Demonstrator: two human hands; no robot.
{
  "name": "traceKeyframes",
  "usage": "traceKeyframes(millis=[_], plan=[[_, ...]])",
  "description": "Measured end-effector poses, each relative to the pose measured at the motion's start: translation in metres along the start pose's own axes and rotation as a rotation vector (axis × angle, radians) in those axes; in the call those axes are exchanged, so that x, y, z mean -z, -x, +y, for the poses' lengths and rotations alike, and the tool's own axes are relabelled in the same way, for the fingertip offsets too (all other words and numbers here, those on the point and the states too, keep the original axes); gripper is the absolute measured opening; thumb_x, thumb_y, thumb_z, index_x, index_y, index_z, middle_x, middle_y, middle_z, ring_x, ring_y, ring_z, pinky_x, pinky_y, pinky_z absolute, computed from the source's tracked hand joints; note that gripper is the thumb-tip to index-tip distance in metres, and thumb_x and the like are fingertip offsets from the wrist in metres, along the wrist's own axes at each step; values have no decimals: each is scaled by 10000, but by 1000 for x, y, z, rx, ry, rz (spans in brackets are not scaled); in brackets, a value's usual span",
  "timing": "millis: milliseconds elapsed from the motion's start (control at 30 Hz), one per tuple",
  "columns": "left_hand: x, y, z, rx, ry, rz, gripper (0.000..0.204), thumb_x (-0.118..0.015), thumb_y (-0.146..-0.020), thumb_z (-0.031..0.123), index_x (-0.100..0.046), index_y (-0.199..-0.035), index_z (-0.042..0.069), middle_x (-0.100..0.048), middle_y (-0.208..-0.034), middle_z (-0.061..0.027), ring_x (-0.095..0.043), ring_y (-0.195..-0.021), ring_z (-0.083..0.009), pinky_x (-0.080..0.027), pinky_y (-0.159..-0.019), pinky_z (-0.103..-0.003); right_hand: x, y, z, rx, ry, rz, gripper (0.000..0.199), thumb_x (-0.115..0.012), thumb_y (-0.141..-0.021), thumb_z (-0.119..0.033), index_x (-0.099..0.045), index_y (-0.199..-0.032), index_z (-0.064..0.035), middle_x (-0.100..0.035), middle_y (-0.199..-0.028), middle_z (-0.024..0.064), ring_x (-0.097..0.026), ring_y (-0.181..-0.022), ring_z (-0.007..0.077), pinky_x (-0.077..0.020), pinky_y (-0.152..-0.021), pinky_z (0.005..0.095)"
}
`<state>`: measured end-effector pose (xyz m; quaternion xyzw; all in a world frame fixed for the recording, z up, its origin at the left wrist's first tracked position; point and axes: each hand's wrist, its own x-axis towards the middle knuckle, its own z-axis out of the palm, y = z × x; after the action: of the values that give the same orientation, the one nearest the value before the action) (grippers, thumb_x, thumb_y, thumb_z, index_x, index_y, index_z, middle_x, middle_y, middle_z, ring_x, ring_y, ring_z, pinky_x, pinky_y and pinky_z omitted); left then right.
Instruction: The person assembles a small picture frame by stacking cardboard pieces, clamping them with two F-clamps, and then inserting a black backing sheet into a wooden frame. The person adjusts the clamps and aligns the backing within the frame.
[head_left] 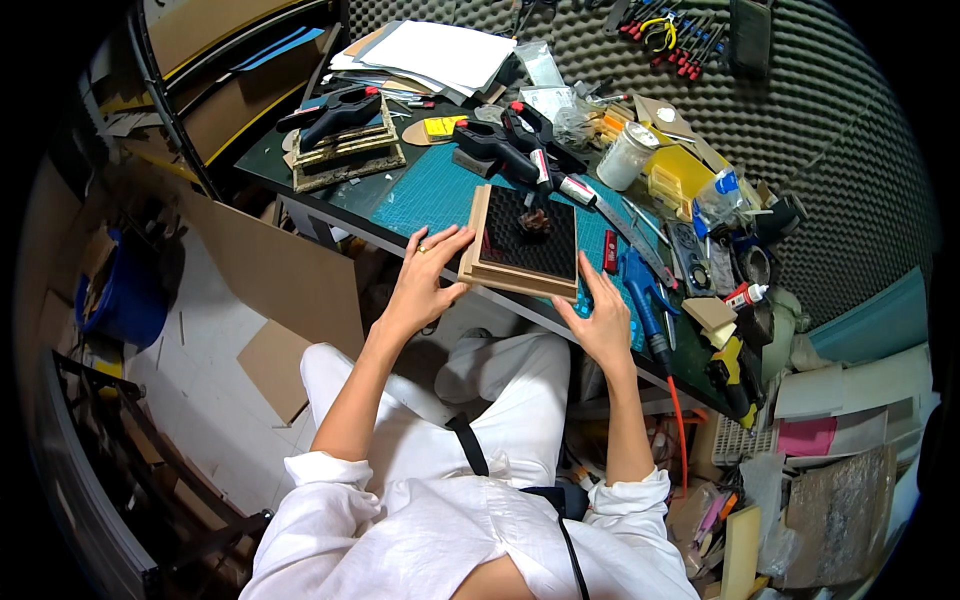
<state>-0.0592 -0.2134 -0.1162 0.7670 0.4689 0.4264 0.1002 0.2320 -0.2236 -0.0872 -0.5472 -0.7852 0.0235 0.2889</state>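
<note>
Between my hands, at the near edge of the table, is a square wooden frame (478,240) around a dark panel (505,240). The panel has a fine textured pattern, and a small brownish shape shows on it; I cannot tell whether it is an object or a reflection. My left hand (422,278) grips the frame's left side, thumb at the lower corner and fingers along the edge. On the right side, my right hand (602,322) holds the lower right corner between thumb and fingers. The frame lies slightly tilted over a teal cutting mat (425,190).
Black spring clamps (495,145) lie beyond the frame, one near a slatted wooden piece (350,155). A glass jar (628,157) stands to the right. Nearer are a blue air gun (642,290) with an orange hose (675,420) and a small red tool (610,250). Papers (440,55) are stacked behind.
</note>
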Motion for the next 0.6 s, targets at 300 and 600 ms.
traceKeyframes(millis=[300,600], plan=[[-3,-2,2,-8,-2,60,749,-808,-677,146,-553,-1380,104,-588,-1378,-88,-493,-1332,-236,-251,-1170,-441,1,-2,-2,21,-54,39,768,-760,-815,-380,-466,-1436,-37,-594,-1326,217,-557,-1231,404,-419,-1084,447],[-9,-1,1,-25,-22,100,729,-797,-668,125,-569,-1360,97,-609,-1353,-88,-520,-1309,-235,-267,-1156,-431,1,1,-1,9,-45,49,749,-759,-815,-379,-482,-1429,-52,-598,-1322,214,-559,-1242,370,-407,-1102,433]])
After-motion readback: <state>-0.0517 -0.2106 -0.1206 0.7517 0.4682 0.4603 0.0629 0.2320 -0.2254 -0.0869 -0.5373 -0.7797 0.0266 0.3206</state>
